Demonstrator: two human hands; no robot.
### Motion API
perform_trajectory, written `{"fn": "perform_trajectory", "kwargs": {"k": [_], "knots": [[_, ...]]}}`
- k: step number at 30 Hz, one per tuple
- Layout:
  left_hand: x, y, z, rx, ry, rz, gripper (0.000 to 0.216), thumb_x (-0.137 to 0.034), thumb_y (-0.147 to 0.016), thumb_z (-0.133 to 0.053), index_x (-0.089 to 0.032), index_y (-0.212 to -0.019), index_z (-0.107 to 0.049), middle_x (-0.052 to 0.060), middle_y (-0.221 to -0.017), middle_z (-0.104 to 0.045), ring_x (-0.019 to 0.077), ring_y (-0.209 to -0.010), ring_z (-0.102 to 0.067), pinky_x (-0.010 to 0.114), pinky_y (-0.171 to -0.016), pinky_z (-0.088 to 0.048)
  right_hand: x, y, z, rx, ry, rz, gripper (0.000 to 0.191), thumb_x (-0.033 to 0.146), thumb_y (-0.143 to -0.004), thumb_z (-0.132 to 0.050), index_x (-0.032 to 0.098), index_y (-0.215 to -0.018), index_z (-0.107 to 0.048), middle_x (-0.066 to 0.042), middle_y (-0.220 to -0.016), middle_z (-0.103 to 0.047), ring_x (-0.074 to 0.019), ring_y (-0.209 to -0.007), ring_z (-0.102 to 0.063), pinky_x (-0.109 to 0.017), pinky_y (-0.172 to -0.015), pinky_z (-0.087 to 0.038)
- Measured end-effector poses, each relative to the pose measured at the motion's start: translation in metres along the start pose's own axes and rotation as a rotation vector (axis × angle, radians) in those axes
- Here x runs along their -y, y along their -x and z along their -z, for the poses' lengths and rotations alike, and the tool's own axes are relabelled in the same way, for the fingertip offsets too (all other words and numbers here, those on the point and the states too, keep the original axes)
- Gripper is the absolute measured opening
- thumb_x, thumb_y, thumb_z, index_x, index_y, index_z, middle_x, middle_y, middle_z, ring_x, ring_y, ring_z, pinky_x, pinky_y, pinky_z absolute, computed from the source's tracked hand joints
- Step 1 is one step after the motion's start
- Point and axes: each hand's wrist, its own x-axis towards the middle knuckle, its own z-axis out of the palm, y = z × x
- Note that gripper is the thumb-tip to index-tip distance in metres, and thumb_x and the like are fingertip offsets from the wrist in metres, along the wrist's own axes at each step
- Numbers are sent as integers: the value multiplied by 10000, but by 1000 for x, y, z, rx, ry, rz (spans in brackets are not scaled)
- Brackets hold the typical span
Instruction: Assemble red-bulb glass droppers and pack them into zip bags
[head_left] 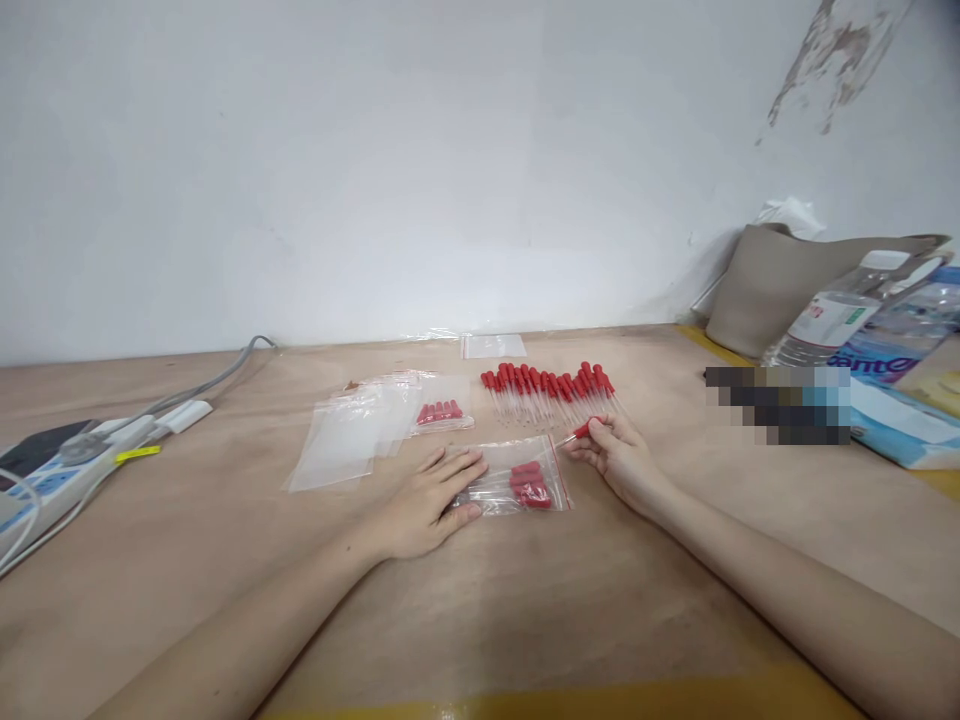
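Note:
A clear zip bag (pixel 495 480) lies flat on the table with several red-topped droppers (pixel 531 485) inside. My left hand (pixel 435 505) rests spread over the bag's left end, palm down and holding nothing. At the bag's right edge, by its red-lined mouth, my right hand (pixel 611 455) pinches one dropper (pixel 587 429) by its red bulb. The thin clear stem points left at the bag opening; whether its tip is inside I cannot tell. Just behind lies a row of loose red-topped droppers (pixel 547 385), bulbs facing the wall.
Flat clear bags (pixel 337 440) fan out at left, beside a filled bag (pixel 442 412). Another bag (pixel 495 346) lies near the wall. A power strip (pixel 56 490) with cables is far left. Bottles (pixel 832 315), a beige bag (pixel 765 285) and a blue pack (pixel 900 425) stand right.

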Motion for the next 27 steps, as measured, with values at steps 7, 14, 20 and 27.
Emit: {"fn": "perform_trajectory", "kwargs": {"k": [7, 14, 20, 27], "knots": [[0, 0, -1, 5, 7, -8, 534, -465, -892, -299, -249, -1370, -198, 35, -1415, -260, 203, -1307, -206, 436, -1087, -131, 4, 8, -1, 106, 185, -63, 300, 364, -628, -679, 188, -762, -475, 10, -698, -616, -106, -630, -605, -261, -643, -491], [-1, 0, 0, -24, 16, -16, 551, -470, -891, -296, -246, -1377, -167, 30, -1409, -279, 223, -1308, -198, 437, -1081, -160, 1, 3, -8, 219, 544, -39, 284, 362, -595, -678, 163, -726, -524, 63, -497, -524, -60, -415, -459, -183, -409, -369], [-2, -1, 1, -14, 12, -21, 556, -468, -894, -286, -232, -1380, -155, 43, -1417, -258, 210, -1308, -200, 428, -1090, -125, -1, -8, -21, 193, 586, -112, 263, 355, -598, -667, 171, -777, -612, 67, -461, -517, -43, -338, -355, -167, -327, -301], [-2, -1, 0, -8, 14, -40, 550, -453, -900, -282, -245, -1384, -125, 40, -1424, -242, 205, -1310, -197, 436, -1092, -110, -14, -10, -31, 143, 559, 38, 179, 306, -546, -700, 162, -589, -603, -8, -587, -627, -136, -527, -570, -261, -521, -471]]}}
